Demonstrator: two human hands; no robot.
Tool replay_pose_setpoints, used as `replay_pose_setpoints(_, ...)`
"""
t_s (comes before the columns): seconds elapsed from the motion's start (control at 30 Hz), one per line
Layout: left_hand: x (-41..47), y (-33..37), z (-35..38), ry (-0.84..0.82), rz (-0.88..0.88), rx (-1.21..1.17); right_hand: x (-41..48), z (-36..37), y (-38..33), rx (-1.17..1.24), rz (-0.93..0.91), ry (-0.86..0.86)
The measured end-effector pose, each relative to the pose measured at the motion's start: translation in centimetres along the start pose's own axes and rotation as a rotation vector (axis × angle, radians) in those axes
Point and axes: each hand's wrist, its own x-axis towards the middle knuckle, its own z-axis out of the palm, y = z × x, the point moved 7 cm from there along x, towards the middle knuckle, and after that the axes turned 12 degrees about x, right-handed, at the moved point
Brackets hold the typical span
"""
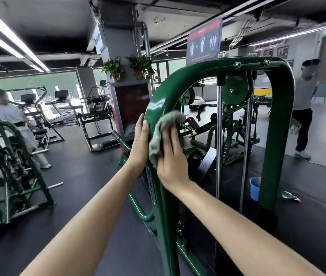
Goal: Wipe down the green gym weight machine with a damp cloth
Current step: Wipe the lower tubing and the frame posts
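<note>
cloth [165,134]: part hidden under right hand [171,158] | blue bucket [255,188]: half behind machine post [273,156]

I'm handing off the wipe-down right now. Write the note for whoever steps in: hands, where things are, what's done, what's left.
Right hand: presses the grey cloth against the near upright of the green frame, just below its curve.
Left hand: flat on the outer side of the same upright, steadying.
Blue bucket: on the floor by the far upright.
Done: cannot tell which parts are already wiped.
Left: at least the top bar, far upright and lower frame seem worth covering.
</note>
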Motion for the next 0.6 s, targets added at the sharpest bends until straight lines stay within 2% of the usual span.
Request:
replay_pose_setpoints(0.1,0.1,-0.4,-0.2,-0.023,0.02,0.071,4.1,0.0,-1.8,-0.053,0.032,0.134)
replay_pose_setpoints(0.17,-0.1,-0.7,-0.3,-0.043,0.029,0.089,3.8,0.9,-1.7,-0.074,0.025,0.161)
replay_pose_setpoints(0.3,-0.6,-1.4,-0.4,-0.079,-0.005,0.046,-2.7,3.0,0.5,-0.04,-0.079,0.013)
replay_pose_setpoints(0.47,-2.2,-1.4,-0.2,-0.093,-0.021,0.055,-14.5,3.8,5.0,-0.163,-0.062,-0.167)
replay_pose_setpoints(0.6,-3.1,-2.0,0.0,-0.01,-0.001,0.063,-11.4,3.0,3.7,-0.161,-0.07,-0.195)
